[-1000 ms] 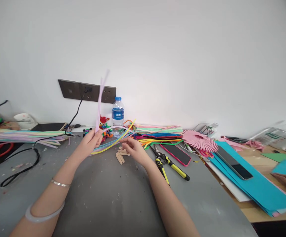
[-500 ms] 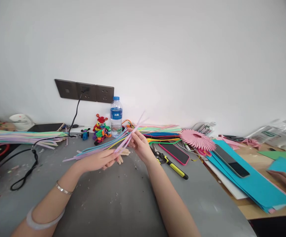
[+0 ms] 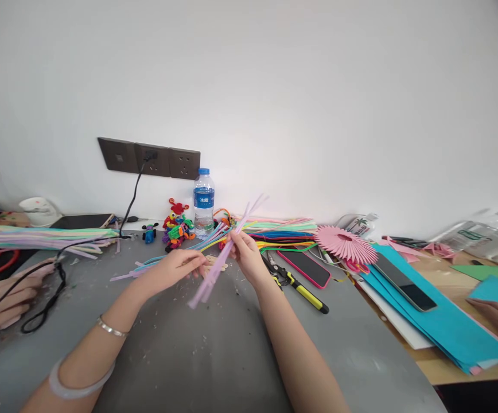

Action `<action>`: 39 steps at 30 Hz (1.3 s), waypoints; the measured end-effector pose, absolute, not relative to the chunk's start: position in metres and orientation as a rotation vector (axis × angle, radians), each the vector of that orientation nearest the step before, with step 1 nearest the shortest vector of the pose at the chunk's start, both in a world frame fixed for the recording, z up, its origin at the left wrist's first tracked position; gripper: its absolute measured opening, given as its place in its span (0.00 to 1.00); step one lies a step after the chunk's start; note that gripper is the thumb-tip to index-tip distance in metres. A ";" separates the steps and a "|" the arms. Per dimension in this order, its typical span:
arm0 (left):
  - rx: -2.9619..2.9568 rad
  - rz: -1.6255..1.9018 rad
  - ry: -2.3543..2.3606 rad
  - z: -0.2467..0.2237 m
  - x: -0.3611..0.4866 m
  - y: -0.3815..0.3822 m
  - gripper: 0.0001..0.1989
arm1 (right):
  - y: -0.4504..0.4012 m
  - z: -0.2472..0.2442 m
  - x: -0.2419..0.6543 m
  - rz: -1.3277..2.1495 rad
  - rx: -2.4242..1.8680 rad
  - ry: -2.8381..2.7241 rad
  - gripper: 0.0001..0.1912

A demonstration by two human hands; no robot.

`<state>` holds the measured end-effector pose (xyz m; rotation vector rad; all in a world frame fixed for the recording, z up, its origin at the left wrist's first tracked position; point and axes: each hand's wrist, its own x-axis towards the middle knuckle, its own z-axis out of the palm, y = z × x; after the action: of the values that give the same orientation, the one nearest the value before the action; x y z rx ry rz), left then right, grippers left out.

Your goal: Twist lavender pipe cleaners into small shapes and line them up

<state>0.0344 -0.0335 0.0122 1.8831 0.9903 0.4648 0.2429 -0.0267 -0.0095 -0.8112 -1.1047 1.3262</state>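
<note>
Now swings slim lilac strips (image 3: pixel 218 268) past left grip (image 3: pixel 175 268) of uncertain closure, pinching them in right grip (image 3: pixel 247 256), with yellow-handled pruners (image 3: pixel 304 291) rightward.

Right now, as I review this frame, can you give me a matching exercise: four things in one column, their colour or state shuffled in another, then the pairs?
1. Lilac strips
2. Water bottle
3. Cutters
4. Pleated paper disc

A. Standing upright
B. Pink all round
C. Gripped by the right hand
D. Yellow and black

Pairs: 1-C, 2-A, 3-D, 4-B
</note>
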 end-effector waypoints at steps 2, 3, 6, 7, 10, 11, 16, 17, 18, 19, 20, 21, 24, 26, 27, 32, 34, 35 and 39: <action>2.111 0.493 1.264 0.007 0.027 -0.024 0.17 | -0.023 -0.009 0.245 1.308 -0.790 -0.969 0.22; 2.192 0.470 1.383 0.003 0.024 -0.019 0.15 | -0.022 -0.008 0.247 1.306 -0.778 -0.917 0.23; 2.281 0.378 1.537 -0.006 0.017 -0.011 0.12 | -0.019 -0.007 0.250 1.286 -0.762 -0.829 0.23; 2.288 0.363 1.556 -0.008 0.016 -0.010 0.11 | -0.019 -0.007 0.251 1.275 -0.762 -0.814 0.23; 2.298 0.325 1.608 -0.014 0.015 -0.009 0.09 | -0.018 -0.007 0.251 1.267 -0.765 -0.781 0.23; 2.299 0.313 1.626 -0.015 0.015 -0.009 0.09 | -0.018 -0.008 0.251 1.269 -0.769 -0.779 0.23; 2.376 0.466 1.668 -0.021 0.016 -0.006 0.10 | -0.017 -0.010 0.250 1.275 -0.769 -0.800 0.22; 2.390 0.488 1.666 -0.022 0.016 -0.006 0.12 | -0.017 -0.010 0.250 1.278 -0.764 -0.795 0.22; 2.398 0.489 1.668 -0.023 0.018 -0.006 0.14 | -0.017 -0.010 0.250 1.279 -0.760 -0.787 0.22; 2.403 0.472 1.673 -0.023 0.019 -0.006 0.17 | -0.017 -0.010 0.250 1.282 -0.758 -0.781 0.22; 2.406 0.446 1.682 -0.024 0.021 -0.007 0.19 | -0.017 -0.010 0.250 1.286 -0.757 -0.775 0.22; 2.409 0.419 1.691 -0.024 0.022 -0.008 0.20 | -0.017 -0.010 0.250 1.289 -0.758 -0.770 0.22; 2.432 0.346 1.693 -0.023 0.026 -0.010 0.18 | -0.017 -0.009 0.249 1.291 -0.765 -0.770 0.22; 2.449 0.297 1.689 -0.022 0.027 -0.012 0.12 | -0.018 -0.009 0.249 1.287 -0.769 -0.782 0.22; 2.453 0.280 1.692 -0.021 0.028 -0.012 0.10 | -0.018 -0.009 0.249 1.288 -0.769 -0.785 0.22; 2.406 0.277 1.695 -0.020 0.029 -0.014 0.08 | -0.017 -0.010 0.248 1.304 -0.758 -0.774 0.23; 2.396 0.304 1.697 -0.019 0.030 -0.015 0.07 | -0.017 -0.010 0.248 1.311 -0.757 -0.762 0.23; 2.396 0.326 1.697 -0.019 0.030 -0.015 0.06 | -0.017 -0.010 0.247 1.316 -0.755 -0.751 0.23; 2.400 0.496 1.647 -0.020 0.031 -0.014 0.06 | -0.018 -0.010 0.247 1.327 -0.739 -0.715 0.23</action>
<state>0.0307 -0.0142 -0.0198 2.3997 1.6466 0.4956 0.2470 -0.0178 -0.0103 -0.7391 -0.7153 1.3267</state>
